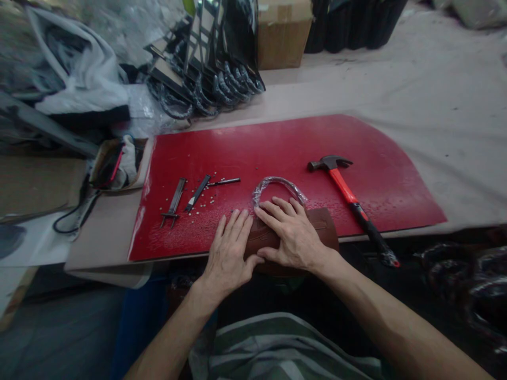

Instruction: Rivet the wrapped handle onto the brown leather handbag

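Note:
A brown leather bag (322, 228) lies at the front edge of a red mat (277, 153), its plastic-wrapped handle (277, 183) arching up onto the mat. My right hand (293, 232) lies flat on top of the bag with fingers stretched out. Beside it, my left hand (229, 250) rests flat against the bag's left end, fingers together and extended. Neither hand grips anything.
A hammer (350, 200) with a red and black grip lies on the mat to the right. Small metal tools (198, 192) and scattered rivets sit to the left. Black bag handles (214, 84), a cardboard box (283, 34) and plastic bags stand behind.

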The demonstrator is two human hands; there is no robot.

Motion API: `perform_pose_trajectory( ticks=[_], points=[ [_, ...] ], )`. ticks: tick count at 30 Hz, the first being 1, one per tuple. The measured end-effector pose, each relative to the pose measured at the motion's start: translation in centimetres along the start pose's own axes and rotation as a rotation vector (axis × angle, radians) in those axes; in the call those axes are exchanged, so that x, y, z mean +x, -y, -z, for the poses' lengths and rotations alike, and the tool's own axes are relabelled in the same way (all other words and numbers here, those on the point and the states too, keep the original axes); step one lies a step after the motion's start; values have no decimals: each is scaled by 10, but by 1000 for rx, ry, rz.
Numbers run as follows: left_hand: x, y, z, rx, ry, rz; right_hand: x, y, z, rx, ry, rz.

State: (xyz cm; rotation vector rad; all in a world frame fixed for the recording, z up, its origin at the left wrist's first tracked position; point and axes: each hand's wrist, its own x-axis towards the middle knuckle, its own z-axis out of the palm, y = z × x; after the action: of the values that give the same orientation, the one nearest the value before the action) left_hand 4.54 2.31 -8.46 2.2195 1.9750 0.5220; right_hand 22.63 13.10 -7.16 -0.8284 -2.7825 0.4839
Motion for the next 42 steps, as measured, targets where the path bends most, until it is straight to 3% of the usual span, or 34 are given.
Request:
perform_pose_trajectory(
  ticks=[2,5,7,9,11,13,19,31,42],
  points=[
    [-5,-6,-1,-23,-73,10,1,0,1,-3,-2,4],
    [-32,-22,-13,-63,-364,84,1,0,2,3,-1,3],
    [-57,-34,-29,-126,-536,220,1,1,3,10,0,-5],
    [-76,-42,-46,-283,-507,457,1,1,3,15,-4,-13],
    [-82,-45,-59,-499,-395,682,1,1,3,18,-6,-17],
    [-75,-42,-67,-671,-305,761,2,1,2,17,-5,-20],
    [-48,-35,-68,-854,-124,774,1,2,6,-12,23,3],
    [-42,-36,-85,-864,-270,725,10,10,1,-54,15,0],
    [-40,-40,-93,-855,-250,747,11,3,0,-19,-10,31]
  ],
)
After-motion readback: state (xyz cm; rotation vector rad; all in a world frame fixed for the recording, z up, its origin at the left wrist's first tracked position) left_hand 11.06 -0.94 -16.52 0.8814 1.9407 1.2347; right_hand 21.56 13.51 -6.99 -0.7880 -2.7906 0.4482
